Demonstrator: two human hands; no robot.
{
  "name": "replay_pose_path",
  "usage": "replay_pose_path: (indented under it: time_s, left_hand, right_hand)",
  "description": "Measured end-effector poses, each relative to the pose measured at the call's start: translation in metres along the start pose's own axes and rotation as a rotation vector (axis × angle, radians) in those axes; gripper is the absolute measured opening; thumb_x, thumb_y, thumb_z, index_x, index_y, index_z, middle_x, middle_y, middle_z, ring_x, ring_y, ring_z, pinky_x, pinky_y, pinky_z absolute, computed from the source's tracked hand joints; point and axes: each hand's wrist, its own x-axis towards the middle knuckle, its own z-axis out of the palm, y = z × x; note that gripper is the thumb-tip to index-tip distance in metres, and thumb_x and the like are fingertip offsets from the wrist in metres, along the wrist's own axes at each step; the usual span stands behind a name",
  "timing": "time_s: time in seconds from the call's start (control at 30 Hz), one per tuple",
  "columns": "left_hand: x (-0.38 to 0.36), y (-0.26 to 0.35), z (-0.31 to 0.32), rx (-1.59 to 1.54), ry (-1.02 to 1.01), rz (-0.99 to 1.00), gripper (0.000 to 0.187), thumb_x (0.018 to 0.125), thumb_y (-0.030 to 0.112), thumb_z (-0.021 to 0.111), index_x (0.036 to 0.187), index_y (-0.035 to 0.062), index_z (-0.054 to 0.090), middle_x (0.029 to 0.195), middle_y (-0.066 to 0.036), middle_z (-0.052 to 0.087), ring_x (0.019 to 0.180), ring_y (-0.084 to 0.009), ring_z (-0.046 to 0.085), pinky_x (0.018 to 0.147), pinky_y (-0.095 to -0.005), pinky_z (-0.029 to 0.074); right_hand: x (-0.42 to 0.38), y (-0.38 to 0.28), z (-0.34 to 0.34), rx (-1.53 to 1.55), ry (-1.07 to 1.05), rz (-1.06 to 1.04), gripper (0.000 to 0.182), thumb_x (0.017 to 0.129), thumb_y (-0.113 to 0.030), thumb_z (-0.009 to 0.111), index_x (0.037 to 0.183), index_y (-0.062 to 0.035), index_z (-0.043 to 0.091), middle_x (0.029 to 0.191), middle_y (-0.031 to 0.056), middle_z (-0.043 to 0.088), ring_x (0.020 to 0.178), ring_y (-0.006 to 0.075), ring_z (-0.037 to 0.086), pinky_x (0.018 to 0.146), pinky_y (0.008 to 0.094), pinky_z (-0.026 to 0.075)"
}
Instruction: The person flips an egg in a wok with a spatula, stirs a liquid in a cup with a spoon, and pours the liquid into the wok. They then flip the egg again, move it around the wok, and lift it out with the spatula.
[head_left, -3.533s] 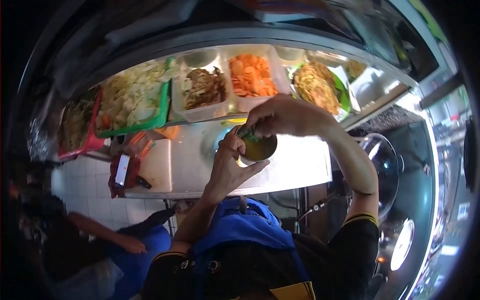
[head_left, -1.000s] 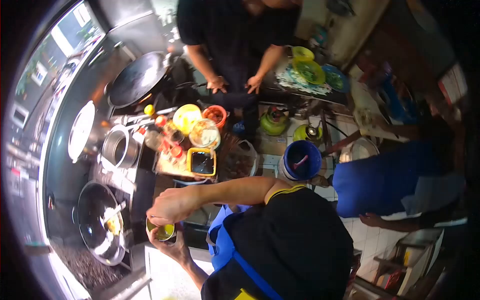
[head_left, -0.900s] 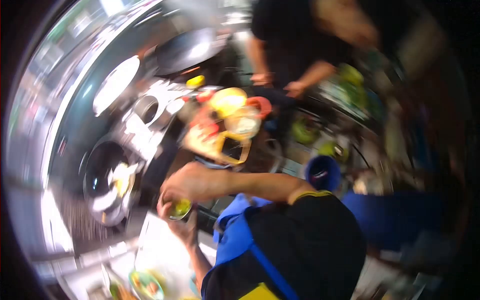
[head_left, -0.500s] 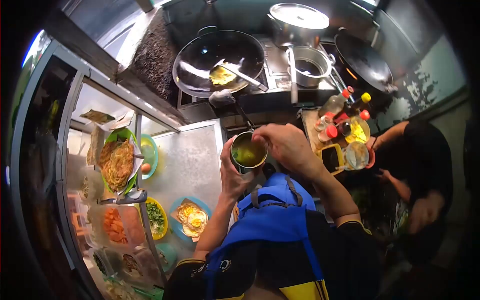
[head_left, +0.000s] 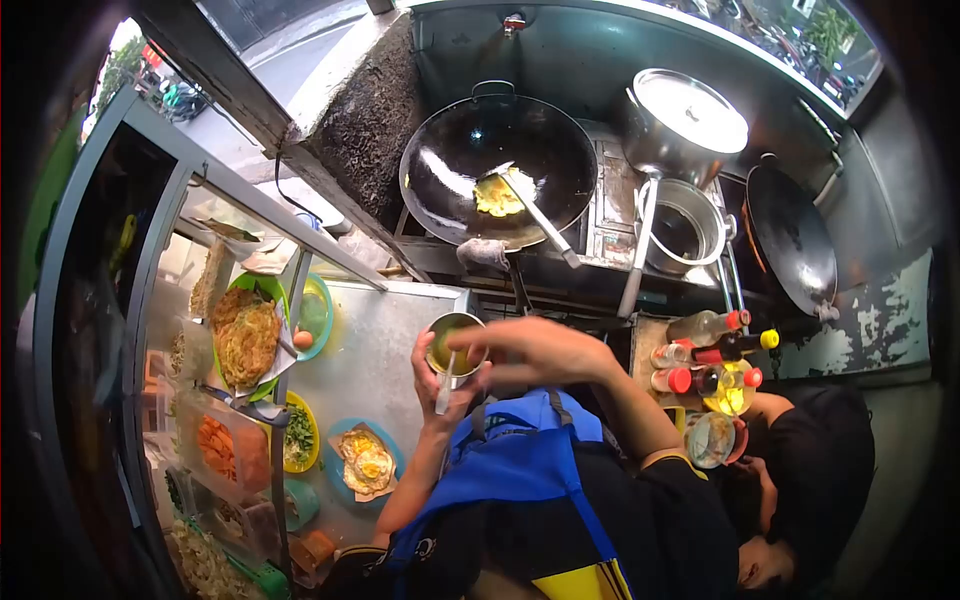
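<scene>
My left hand (head_left: 438, 385) is wrapped round a metal cup (head_left: 470, 378) with yellow-green content, held in front of the blue bag. A spoon (head_left: 445, 390) leans over the cup's near rim, its handle hanging outward. Over the cup's right side is my right hand (head_left: 540, 350), smeared by motion, its fingers not clear. Beyond the hands, a large black wok (head_left: 450, 145) holds a piece of yellow egg (head_left: 499, 198), with a metal spatula (head_left: 540, 218) resting on it.
Lidded pot (head_left: 690, 120) and smaller pot (head_left: 690, 205) stand right of the wok. Sauce bottles (head_left: 735, 347) are at right, near a person in black (head_left: 825, 470). At left are an omelette plate (head_left: 246, 338), a blue plate of fried eggs (head_left: 340, 480) and food tubs (head_left: 235, 440).
The view has shifted, so the wok and pots appear lower and further right. A spoon now shows at the cup's rim. My right hand has moved and is blurred.
</scene>
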Motion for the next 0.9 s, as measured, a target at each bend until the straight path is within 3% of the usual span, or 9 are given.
replay_pose_path:
  time_s: [0.03, 0.17, 0.23, 0.4, 0.43, 0.57, 0.63, 0.7, 0.9]
  left_hand:
    - [0.003, 0.000, 0.003, 0.158, 0.085, 0.032, 0.094, 0.069, 0.026, 0.092, 0.140, 0.0060, 0.034, 0.140, -0.023, 0.045, 0.126, -0.0344, 0.051, 0.105, -0.0435, 0.044]
    - [0.008, -0.011, 0.000, 0.189, 0.178, 0.012, 0.092, 0.068, 0.019, 0.092, 0.139, 0.0059, 0.034, 0.141, -0.022, 0.041, 0.126, -0.0330, 0.049, 0.107, -0.0433, 0.041]
    - [0.010, -0.006, -0.001, 0.233, 0.203, 0.024, 0.089, 0.069, 0.017, 0.091, 0.138, 0.0062, 0.035, 0.141, -0.022, 0.040, 0.126, -0.0336, 0.047, 0.107, -0.0437, 0.041]
    - [0.003, -0.022, -0.009, 0.269, 0.276, -0.049, 0.085, 0.070, 0.023, 0.090, 0.135, 0.0058, 0.038, 0.141, -0.024, 0.041, 0.127, -0.0370, 0.047, 0.108, -0.0458, 0.040]
    - [0.002, -0.024, -0.012, 0.268, 0.288, -0.071, 0.085, 0.070, 0.030, 0.090, 0.134, 0.0048, 0.039, 0.139, -0.026, 0.043, 0.127, -0.0399, 0.047, 0.108, -0.0477, 0.039]
    - [-0.005, -0.035, -0.028, 0.391, 0.305, -0.057, 0.079, 0.071, 0.030, 0.089, 0.130, 0.0047, 0.044, 0.136, -0.027, 0.046, 0.127, -0.0430, 0.047, 0.107, -0.0492, 0.039]
    - [-0.010, -0.049, -0.031, 0.349, 0.363, -0.076, 0.076, 0.070, 0.028, 0.089, 0.129, 0.0046, 0.046, 0.134, -0.028, 0.047, 0.127, -0.0440, 0.047, 0.107, -0.0490, 0.039]
    - [-0.016, -0.064, -0.037, 0.372, 0.411, -0.135, 0.076, 0.070, 0.028, 0.089, 0.129, 0.0044, 0.047, 0.134, -0.028, 0.047, 0.127, -0.0437, 0.047, 0.106, -0.0487, 0.039]
    - [-0.017, -0.125, -0.050, 0.583, 0.516, -0.218, 0.077, 0.071, 0.037, 0.087, 0.131, 0.0093, 0.048, 0.131, -0.019, 0.053, 0.122, -0.0392, 0.048, 0.105, -0.0508, 0.034]
  right_hand:
    - [0.004, 0.038, -0.004, -0.072, 0.243, -0.151, 0.046, 0.089, -0.016, 0.070, 0.133, -0.0103, 0.058, 0.100, 0.0120, 0.067, 0.087, 0.0230, 0.066, 0.079, 0.0337, 0.052]
    - [-0.011, 0.109, -0.049, -0.738, 0.660, 0.199, 0.039, 0.087, -0.016, 0.071, 0.124, -0.0067, 0.060, 0.103, 0.0134, 0.063, 0.094, 0.0319, 0.063, 0.084, 0.0403, 0.051]
    - [-0.014, 0.154, -0.063, -0.696, 0.664, 0.199, 0.039, 0.085, -0.016, 0.071, 0.121, -0.0100, 0.059, 0.109, 0.0140, 0.061, 0.101, 0.0358, 0.060, 0.086, 0.0461, 0.050]
    - [-0.007, 0.199, -0.066, -0.735, 0.515, 0.536, 0.059, 0.083, -0.020, 0.075, 0.135, -0.0133, 0.047, 0.130, 0.0240, 0.049, 0.114, 0.0429, 0.056, 0.095, 0.0500, 0.049]
    - [-0.005, 0.199, -0.064, -0.736, 0.513, 0.529, 0.059, 0.083, -0.020, 0.075, 0.135, -0.0133, 0.047, 0.130, 0.0240, 0.049, 0.114, 0.0429, 0.056, 0.095, 0.0500, 0.049]
    - [0.000, 0.203, -0.062, -0.709, 0.582, 0.492, 0.064, 0.084, -0.018, 0.073, 0.140, -0.0115, 0.042, 0.131, 0.0234, 0.047, 0.122, 0.0429, 0.051, 0.100, 0.0481, 0.046]
    - [0.005, 0.204, -0.067, -0.571, 0.545, 0.654, 0.068, 0.083, -0.019, 0.074, 0.141, -0.0119, 0.039, 0.132, 0.0231, 0.047, 0.123, 0.0437, 0.050, 0.101, 0.0494, 0.045]
    - [0.006, 0.213, -0.067, -0.610, 0.569, 0.591, 0.068, 0.082, -0.016, 0.076, 0.140, -0.0126, 0.040, 0.127, 0.0260, 0.046, 0.115, 0.0450, 0.055, 0.098, 0.0488, 0.048]
    - [0.009, 0.216, -0.063, -0.552, 0.548, 0.661, 0.066, 0.082, -0.017, 0.076, 0.137, -0.0110, 0.039, 0.127, 0.0285, 0.047, 0.116, 0.0466, 0.054, 0.100, 0.0507, 0.047]
